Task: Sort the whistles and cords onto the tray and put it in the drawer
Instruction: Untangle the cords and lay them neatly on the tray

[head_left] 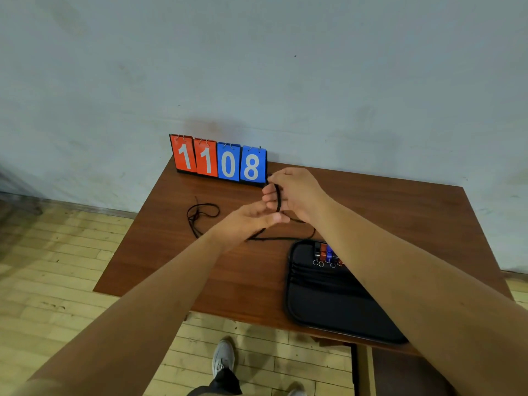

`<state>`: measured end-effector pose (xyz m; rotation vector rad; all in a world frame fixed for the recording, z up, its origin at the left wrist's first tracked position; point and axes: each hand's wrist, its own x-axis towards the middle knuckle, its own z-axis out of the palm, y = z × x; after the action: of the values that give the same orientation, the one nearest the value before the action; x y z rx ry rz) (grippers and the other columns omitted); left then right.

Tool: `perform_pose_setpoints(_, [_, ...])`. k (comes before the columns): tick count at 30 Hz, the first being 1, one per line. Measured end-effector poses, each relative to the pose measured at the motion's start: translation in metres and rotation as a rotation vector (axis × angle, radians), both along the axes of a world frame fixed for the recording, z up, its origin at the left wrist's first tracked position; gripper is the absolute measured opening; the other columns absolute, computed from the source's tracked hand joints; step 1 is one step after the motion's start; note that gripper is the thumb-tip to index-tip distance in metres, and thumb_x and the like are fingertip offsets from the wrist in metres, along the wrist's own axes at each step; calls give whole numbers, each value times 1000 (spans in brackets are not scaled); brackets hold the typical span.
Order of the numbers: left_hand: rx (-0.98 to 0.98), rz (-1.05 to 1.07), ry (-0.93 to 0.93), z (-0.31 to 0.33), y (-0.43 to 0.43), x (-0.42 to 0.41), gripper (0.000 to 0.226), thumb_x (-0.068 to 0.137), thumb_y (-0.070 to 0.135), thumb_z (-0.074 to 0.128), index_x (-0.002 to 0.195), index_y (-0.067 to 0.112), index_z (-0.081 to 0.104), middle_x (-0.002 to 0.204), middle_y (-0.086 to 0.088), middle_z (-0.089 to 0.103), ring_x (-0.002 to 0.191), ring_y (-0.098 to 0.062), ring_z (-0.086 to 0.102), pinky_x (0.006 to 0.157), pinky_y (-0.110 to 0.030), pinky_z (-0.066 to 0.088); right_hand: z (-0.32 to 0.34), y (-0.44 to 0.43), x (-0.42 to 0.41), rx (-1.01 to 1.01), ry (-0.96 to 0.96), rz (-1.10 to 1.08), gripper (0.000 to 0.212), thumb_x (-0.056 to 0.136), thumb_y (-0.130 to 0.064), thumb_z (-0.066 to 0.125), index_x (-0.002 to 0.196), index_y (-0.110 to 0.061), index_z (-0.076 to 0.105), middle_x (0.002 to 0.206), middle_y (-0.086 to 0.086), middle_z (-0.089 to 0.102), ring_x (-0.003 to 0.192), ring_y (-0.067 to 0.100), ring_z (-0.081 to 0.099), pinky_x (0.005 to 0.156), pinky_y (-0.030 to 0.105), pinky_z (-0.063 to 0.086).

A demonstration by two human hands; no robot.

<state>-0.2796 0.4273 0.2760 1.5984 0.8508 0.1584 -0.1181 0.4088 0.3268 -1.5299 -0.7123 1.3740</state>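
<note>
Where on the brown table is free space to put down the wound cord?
Free: the wooden table's near-left part, between the loose black cord and the black tray; also the far-right corner. Crowded: the middle, under both hands, where cord trails.

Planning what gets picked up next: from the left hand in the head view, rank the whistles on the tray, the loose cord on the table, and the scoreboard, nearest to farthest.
1. Loose cord, to the left of the left hand.
2. Scoreboard, behind it against the wall.
3. Whistles, on the tray to the right.
The first two are close to call.
</note>
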Motion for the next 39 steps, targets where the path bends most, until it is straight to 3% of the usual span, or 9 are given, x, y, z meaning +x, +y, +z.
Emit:
perform_pose_setpoints(6, [122,27,254,-27,6,-17,15,95,39,61,93,30,73,91,11,75,95,-8,68,102,-40,47,-10,1,29,-22,-227,-153,13,102,-7,50,110,-4,61,85,13,70,70,22,70,75,40,64])
perform_pose_setpoints(13, [202,154,355,-40,14,-44,22,101,39,53,94,34,73,65,5,62,52,-4,51,61,-24,44,-49,-13,65,-168,-521,-179,18,103,-9,50,114,-1,62,85,17,72,74,26,74,75,41,64])
perform_pose_setpoints(17, [207,194,205,-20,21,-32,25,105,32,46,111,34,71,73,7,67,63,-7,59,67,-23,45,-66,-21,64,-371,-508,116,25,102,-9,52,122,2,62,98,19,72,76,24,73,74,36,63])
perform_pose_setpoints(22, [221,170,70,22,29,-1,17,102,21,55,118,25,59,94,11,77,78,-4,70,68,-17,51,-74,-19,52,-127,-562,303,43,102,-24,53,145,-21,51,144,-2,56,129,16,54,114,39,40])
perform_pose_setpoints(27, [213,222,12,43,36,20,8,99,22,59,106,18,61,86,5,78,69,-4,68,65,-19,53,-59,-11,26,61,283,260,52,108,-45,31,123,-8,65,112,14,74,117,26,67,110,42,43])
perform_pose_setpoints(29, [269,243,44,41,40,23,8,99,27,60,103,20,62,82,4,77,66,-4,66,67,-21,50,-55,-13,23,80,246,282,50,108,-44,34,110,-9,68,79,11,67,91,29,71,97,40,48])
perform_pose_setpoints(32, [308,290,108,35,45,21,13,100,31,58,97,20,63,66,4,67,55,-4,56,66,-24,48,-59,-16,32,64,122,222,42,105,-40,48,108,-3,67,59,-1,38,56,19,47,67,34,44])
perform_pose_setpoints(35, [289,281,202,27,44,20,21,99,38,56,93,20,64,60,5,55,53,-6,48,65,-24,48,-55,-23,51,15,-106,232,27,103,-34,56,95,-10,66,56,-5,35,50,13,29,54,29,30])
perform_pose_setpoints(39, [279,201,232,17,38,23,20,101,36,54,95,22,66,70,2,71,69,-10,64,78,-26,51,-49,-35,77,-44,-326,258,20,99,-33,62,101,-16,73,53,-11,44,52,10,35,55,25,36])
